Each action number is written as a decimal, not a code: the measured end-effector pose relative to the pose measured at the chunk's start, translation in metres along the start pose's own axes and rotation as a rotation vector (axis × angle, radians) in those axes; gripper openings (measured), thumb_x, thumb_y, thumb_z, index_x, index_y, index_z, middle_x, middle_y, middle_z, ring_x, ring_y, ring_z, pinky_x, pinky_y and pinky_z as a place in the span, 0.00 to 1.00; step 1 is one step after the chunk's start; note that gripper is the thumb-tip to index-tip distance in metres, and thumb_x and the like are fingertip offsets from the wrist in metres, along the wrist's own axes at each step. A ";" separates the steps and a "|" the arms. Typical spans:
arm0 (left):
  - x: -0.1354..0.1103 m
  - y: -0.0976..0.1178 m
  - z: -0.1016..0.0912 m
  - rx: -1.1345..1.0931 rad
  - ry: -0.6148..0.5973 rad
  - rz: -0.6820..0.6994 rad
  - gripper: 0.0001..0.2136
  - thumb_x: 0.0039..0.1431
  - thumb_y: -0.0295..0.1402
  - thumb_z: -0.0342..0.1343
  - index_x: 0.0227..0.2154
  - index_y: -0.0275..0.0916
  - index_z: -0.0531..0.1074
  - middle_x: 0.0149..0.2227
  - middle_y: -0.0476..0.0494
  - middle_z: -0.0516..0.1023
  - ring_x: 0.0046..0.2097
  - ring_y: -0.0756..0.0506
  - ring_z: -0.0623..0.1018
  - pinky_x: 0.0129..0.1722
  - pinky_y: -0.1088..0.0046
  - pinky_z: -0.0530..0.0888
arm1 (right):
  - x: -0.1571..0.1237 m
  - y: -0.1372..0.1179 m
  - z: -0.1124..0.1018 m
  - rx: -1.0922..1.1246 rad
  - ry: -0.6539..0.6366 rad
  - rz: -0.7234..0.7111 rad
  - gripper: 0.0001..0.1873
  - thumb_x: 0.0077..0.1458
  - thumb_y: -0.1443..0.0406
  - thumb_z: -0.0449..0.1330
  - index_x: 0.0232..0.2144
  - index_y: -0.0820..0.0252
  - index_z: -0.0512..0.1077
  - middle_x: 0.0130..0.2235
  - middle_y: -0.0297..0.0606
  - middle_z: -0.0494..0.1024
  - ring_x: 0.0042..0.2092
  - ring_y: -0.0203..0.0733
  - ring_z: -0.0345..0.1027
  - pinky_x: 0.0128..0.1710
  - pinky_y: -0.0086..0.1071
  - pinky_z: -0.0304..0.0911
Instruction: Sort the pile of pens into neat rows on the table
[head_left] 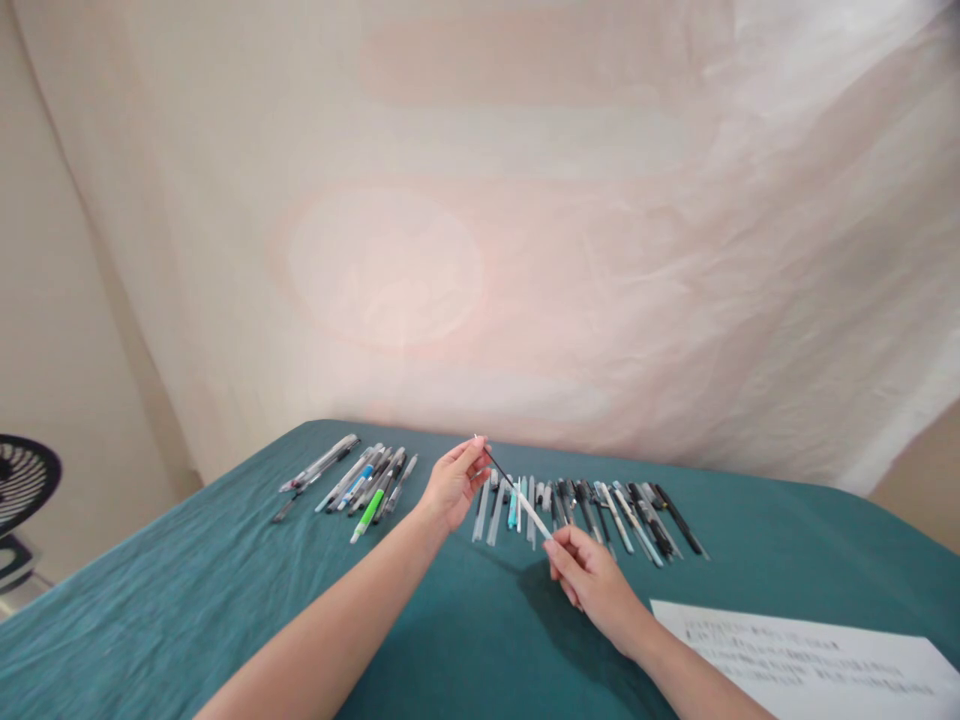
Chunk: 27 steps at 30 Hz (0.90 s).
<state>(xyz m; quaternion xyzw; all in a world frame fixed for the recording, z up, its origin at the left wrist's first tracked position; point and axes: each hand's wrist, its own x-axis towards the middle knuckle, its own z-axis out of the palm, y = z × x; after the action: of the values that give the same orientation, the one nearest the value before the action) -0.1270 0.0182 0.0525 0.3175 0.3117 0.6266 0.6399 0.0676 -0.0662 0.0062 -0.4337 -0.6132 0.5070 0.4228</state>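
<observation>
A thin pen refill (519, 492), dark along its upper part and whitish along its lower part, is stretched slantwise between my hands above the table. My left hand (456, 485) pinches its upper end, with a small tip poking out past the fingertips at the top. The lower, pale end sits between the thumb and fingers of my right hand (589, 575), which is closed on it. Behind my hands lies a row of pens and clear pen parts (570, 505). Left of my left hand lies another group of pens (375, 485), with a bright green one (367, 515) in front.
A dark green cloth (442, 640) covers the table. At the far left lie a few clear pens (322, 462). A white sheet with blurred writing (795, 650) lies at the front right. A black fan (26, 485) stands beyond the left edge. Pale fabric (562, 250) hangs behind.
</observation>
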 end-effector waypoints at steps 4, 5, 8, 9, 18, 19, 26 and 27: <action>0.002 0.003 -0.004 0.046 -0.006 0.027 0.12 0.45 0.34 0.60 0.34 0.35 0.72 0.33 0.46 0.74 0.30 0.55 0.73 0.27 0.82 0.71 | 0.000 0.000 0.000 -0.007 -0.008 -0.007 0.15 0.54 0.54 0.50 0.26 0.59 0.60 0.20 0.26 0.61 0.17 0.26 0.50 0.15 0.22 0.47; 0.003 0.002 -0.005 0.069 -0.001 0.029 0.13 0.45 0.35 0.60 0.34 0.35 0.72 0.33 0.46 0.74 0.29 0.55 0.73 0.26 0.82 0.71 | 0.000 0.000 0.000 -0.011 -0.010 -0.007 0.15 0.53 0.54 0.50 0.26 0.59 0.60 0.20 0.26 0.62 0.17 0.26 0.50 0.15 0.22 0.47; 0.003 0.002 -0.006 0.119 0.011 0.040 0.13 0.44 0.35 0.61 0.34 0.35 0.72 0.33 0.46 0.74 0.26 0.57 0.70 0.19 0.87 0.66 | 0.001 0.000 -0.001 -0.021 -0.012 -0.003 0.15 0.53 0.54 0.50 0.26 0.59 0.61 0.21 0.27 0.63 0.17 0.26 0.51 0.16 0.22 0.47; 0.003 0.002 -0.006 0.118 0.005 0.045 0.13 0.44 0.35 0.61 0.34 0.35 0.72 0.32 0.46 0.74 0.24 0.58 0.69 0.16 0.88 0.63 | 0.001 0.001 -0.001 -0.024 -0.013 -0.002 0.15 0.53 0.54 0.50 0.26 0.59 0.61 0.21 0.27 0.63 0.17 0.26 0.51 0.16 0.22 0.47; 0.006 0.012 -0.003 -0.008 0.005 0.073 0.08 0.47 0.30 0.59 0.30 0.32 0.70 0.33 0.43 0.74 0.27 0.57 0.72 0.24 0.86 0.70 | 0.000 0.003 -0.001 -0.029 -0.024 -0.005 0.15 0.53 0.54 0.50 0.27 0.59 0.61 0.22 0.27 0.64 0.17 0.26 0.52 0.16 0.22 0.48; 0.008 0.014 -0.004 -0.018 0.020 0.094 0.07 0.47 0.29 0.58 0.30 0.32 0.70 0.32 0.43 0.74 0.27 0.57 0.72 0.24 0.86 0.71 | 0.000 0.003 -0.001 -0.032 -0.024 -0.008 0.15 0.53 0.54 0.50 0.27 0.59 0.61 0.22 0.27 0.63 0.17 0.26 0.52 0.16 0.22 0.48; 0.023 0.028 -0.024 -0.045 0.152 0.213 0.04 0.50 0.27 0.56 0.29 0.32 0.70 0.27 0.47 0.73 0.21 0.60 0.67 0.21 0.88 0.69 | 0.000 0.002 -0.001 -0.046 -0.024 -0.012 0.15 0.53 0.54 0.49 0.27 0.59 0.61 0.21 0.26 0.63 0.17 0.26 0.51 0.16 0.23 0.48; 0.025 0.026 -0.028 -0.029 0.170 0.202 0.04 0.50 0.27 0.56 0.29 0.32 0.70 0.27 0.48 0.72 0.20 0.60 0.66 0.20 0.88 0.68 | 0.000 0.002 -0.001 -0.045 -0.023 -0.009 0.15 0.53 0.54 0.50 0.27 0.59 0.61 0.21 0.26 0.63 0.17 0.26 0.51 0.16 0.22 0.48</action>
<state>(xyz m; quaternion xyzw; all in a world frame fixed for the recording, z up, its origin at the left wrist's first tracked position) -0.1646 0.0436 0.0566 0.2837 0.3221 0.7168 0.5495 0.0690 -0.0658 0.0040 -0.4344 -0.6313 0.4961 0.4081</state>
